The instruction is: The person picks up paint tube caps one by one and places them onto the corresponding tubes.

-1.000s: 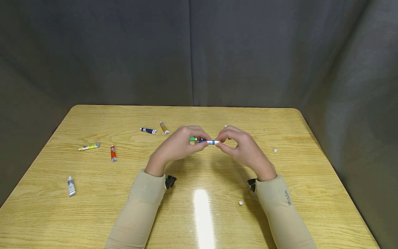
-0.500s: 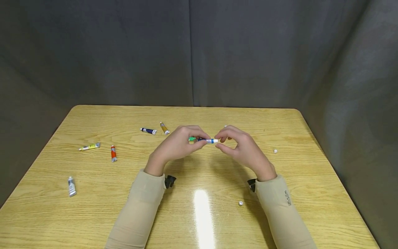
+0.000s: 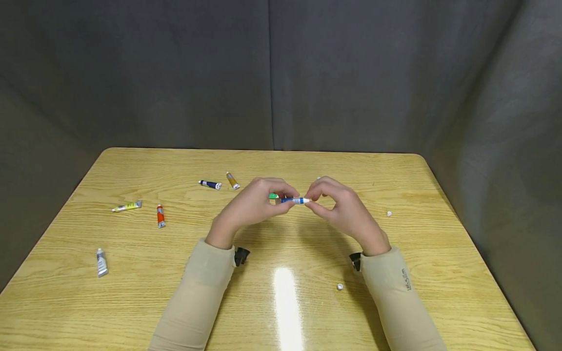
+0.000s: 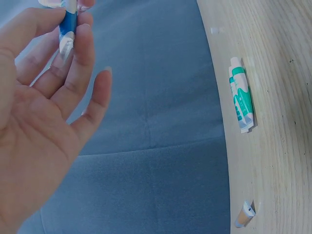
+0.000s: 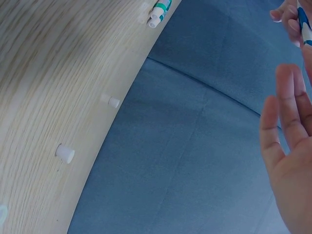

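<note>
My left hand [image 3: 259, 202] holds a blue paint tube [image 3: 287, 200] between thumb and fingers, above the middle of the table. The tube lies level, its white cap [image 3: 306, 200] pointing right. My right hand [image 3: 344, 207] pinches that cap with thumb and index finger. In the left wrist view the crimped end of the blue tube [image 4: 67, 34] shows between the fingers. The right wrist view catches only part of the blue tube [image 5: 304, 24] at its upper right edge. Two green paint tubes [image 4: 242, 97] lie side by side on the table, partly hidden behind my left hand in the head view.
Toward the left lie yellow [image 3: 127, 206], red [image 3: 160, 216], white [image 3: 101, 262], dark blue [image 3: 210, 185] and ochre [image 3: 232, 180] paint tubes. Loose white caps lie at right [image 3: 389, 213] and in front [image 3: 340, 286]. A grey curtain [image 3: 272, 73] hangs behind the table.
Half a second ago the right thumb and fingers were spread off the cap; now they pinch it again, as one second ago. The left hand keeps its hold on the blue tube.
</note>
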Demonstrator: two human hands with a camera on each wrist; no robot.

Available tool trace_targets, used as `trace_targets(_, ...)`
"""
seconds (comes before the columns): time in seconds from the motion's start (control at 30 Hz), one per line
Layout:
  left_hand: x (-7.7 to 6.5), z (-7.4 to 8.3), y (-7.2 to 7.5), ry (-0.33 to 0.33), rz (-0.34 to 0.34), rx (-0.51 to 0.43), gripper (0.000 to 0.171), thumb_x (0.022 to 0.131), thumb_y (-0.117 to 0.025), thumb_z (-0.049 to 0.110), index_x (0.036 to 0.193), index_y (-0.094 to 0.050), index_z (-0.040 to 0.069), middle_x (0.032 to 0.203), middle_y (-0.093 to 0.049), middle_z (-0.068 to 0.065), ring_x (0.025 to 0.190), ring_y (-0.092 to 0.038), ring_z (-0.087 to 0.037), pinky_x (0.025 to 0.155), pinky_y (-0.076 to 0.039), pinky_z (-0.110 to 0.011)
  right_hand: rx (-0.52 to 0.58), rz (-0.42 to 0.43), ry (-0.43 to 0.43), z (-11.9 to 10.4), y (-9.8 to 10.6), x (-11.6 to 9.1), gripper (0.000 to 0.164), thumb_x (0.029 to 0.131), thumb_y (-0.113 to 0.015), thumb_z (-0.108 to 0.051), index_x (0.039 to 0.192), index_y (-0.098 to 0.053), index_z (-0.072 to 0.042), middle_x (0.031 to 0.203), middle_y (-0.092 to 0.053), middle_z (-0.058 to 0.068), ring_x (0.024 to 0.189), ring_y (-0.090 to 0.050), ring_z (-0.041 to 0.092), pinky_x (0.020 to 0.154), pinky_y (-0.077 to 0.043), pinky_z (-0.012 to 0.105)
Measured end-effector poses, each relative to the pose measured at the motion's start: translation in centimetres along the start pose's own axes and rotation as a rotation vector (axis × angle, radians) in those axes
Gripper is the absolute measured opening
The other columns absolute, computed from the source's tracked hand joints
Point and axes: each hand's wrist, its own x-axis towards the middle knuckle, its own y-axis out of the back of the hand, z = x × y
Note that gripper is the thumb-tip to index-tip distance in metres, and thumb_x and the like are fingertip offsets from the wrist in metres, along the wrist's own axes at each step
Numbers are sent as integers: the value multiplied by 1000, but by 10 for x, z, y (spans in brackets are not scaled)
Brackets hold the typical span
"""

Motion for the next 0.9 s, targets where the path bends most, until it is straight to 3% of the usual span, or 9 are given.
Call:
trace_targets(0.2, 1, 0, -4, -41, 27, 58, 12, 92, -78, 14, 105, -80, 12, 99, -76, 2, 77, -60, -10, 70, -51, -25, -28, 12, 13, -1, 0, 0, 12, 88, -80, -4, 93, -74, -12, 100, -71, -1, 97, -67, 14, 89, -56, 32)
trace_targets(0.4, 2, 3, -7, -125, 92, 176, 9, 92, -79, 14, 100, -82, 12, 94, -76, 2, 70, -58, -8, 64, -49, -22, -74, 15, 7, -1, 0, 0, 9, 88, -81, -7, 93, -75, -12, 102, -71, -1, 98, -68, 15, 89, -58, 37)
trace_targets(0.7, 3, 5, -9, -270, 199, 326, 10, 88, -83, 13, 98, -83, 11, 94, -79, 1, 82, -71, -12, 80, -58, -32, -110, 7, -17, -3, 2, 0, 7, 94, -76, -18, 90, -78, -13, 104, -71, -3, 98, -68, 14, 88, -57, 38)
trace_targets(0.9, 4, 2, -11, -290, 212, 327, 10, 86, -84, 12, 97, -83, 11, 95, -78, 1, 83, -71, -13, 82, -57, -33, -107, -6, -41, -2, 2, -1, 8, 95, -76, -19, 92, -79, -12, 106, -70, -2, 100, -67, 15, 88, -57, 40)
